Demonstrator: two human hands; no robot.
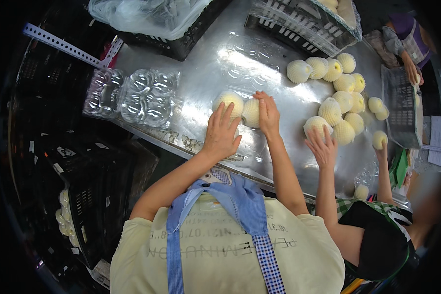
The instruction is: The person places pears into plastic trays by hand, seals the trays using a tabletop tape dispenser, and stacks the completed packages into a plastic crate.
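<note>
Two yellow fruits in foam net sleeves lie side by side in a clear plastic clamshell tray in front of me. My left hand point(221, 132) rests with spread fingertips on the left netted fruit point(229, 103). Against the outer side of the right netted fruit point(251, 113) I hold my right hand point(268, 113), its fingers close together and the thumb up. The transparent open lid point(251, 58) lies beyond the fruits on the metal table. How far the tray's near part extends is hard to see through glare.
Stacked clear clamshells point(149, 96) stand left on the metal table point(202, 70). Black crates point(183, 40) line the far side. A co-worker's hand point(322, 147) touches one of several netted fruits point(343, 101) at right. Another person stands at a crate point(402, 106) far right.
</note>
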